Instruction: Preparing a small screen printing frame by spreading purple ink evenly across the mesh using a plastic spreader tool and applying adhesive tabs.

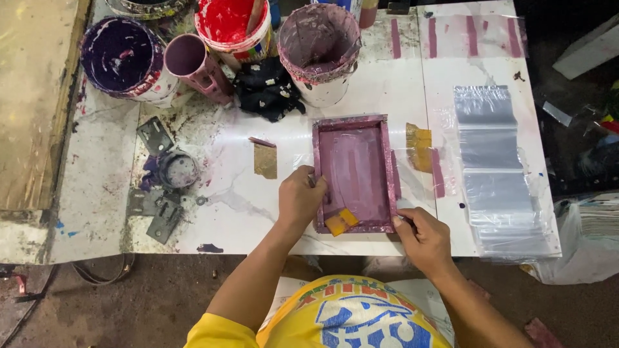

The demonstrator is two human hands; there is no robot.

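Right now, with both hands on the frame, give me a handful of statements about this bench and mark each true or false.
1. The left hand rests on the left edge of the purple screen frame. True.
2. The right hand is at the frame's top right corner. False: it is at the bottom right corner.
3. A stack of clear plastic bags lies right of the frame. True.
4. The bucket of red paint stands between the hands. False: it stands at the far edge of the table.
5. A black rag lies among the paint buckets. True.
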